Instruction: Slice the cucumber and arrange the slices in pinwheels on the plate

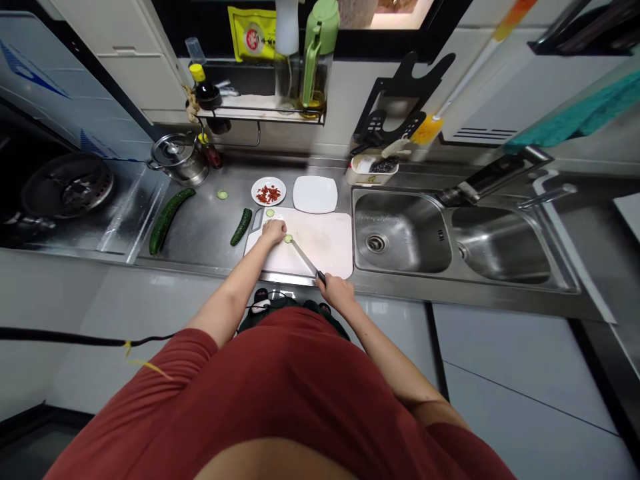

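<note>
A pinkish-white cutting board [325, 235] lies on the steel counter. My right hand [337, 291] is closed round the black handle of a knife [306, 259], whose blade points up and left across the board. A cucumber slice [289, 239] is at the blade's tip. My left hand [275, 231] rests over the board's left part with its fingers curled; what they hold, if anything, is hidden. Another slice [270, 213] lies at the board's top left. A short cucumber piece [241, 227] lies left of the board.
Behind the board stand a plate of red pieces [269, 191] and a white square plate [315, 194]. A whole cucumber [170, 221] and a steel pot [179, 159] are at the left. A double sink [403, 230] adjoins the board's right side.
</note>
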`<state>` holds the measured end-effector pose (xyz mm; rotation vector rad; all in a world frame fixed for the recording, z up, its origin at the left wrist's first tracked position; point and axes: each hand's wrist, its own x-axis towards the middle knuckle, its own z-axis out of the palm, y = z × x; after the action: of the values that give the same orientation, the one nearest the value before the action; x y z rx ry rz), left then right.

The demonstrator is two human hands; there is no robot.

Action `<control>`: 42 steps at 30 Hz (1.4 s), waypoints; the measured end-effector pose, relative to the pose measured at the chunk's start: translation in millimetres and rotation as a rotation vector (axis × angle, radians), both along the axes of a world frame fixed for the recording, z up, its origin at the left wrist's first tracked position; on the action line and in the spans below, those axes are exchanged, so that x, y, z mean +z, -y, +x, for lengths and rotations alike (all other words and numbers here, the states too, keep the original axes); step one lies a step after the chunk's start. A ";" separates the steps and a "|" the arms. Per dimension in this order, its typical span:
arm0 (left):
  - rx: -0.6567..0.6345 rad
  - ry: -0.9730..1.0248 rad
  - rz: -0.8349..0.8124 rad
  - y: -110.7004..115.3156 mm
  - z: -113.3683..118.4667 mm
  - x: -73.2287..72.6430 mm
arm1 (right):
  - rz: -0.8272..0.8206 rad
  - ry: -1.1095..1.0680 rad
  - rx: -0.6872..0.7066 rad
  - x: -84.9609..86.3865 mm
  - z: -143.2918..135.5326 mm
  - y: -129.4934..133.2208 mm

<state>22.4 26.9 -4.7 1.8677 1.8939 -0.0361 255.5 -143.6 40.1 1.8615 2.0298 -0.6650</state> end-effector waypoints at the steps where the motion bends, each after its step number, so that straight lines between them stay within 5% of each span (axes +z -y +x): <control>1: 0.003 0.001 0.000 0.5 0.0 0.4 | -0.006 0.000 -0.002 -0.3 -1.0 -0.1; 42: 0.010 0.020 0.013 18.1 0.4 7.0 | -0.025 -0.023 0.023 2.0 -16.9 -20.7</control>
<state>22.8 8.8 2.3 1.8602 1.8941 -0.0024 238.5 -122.9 42.1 1.8226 2.0447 -0.7054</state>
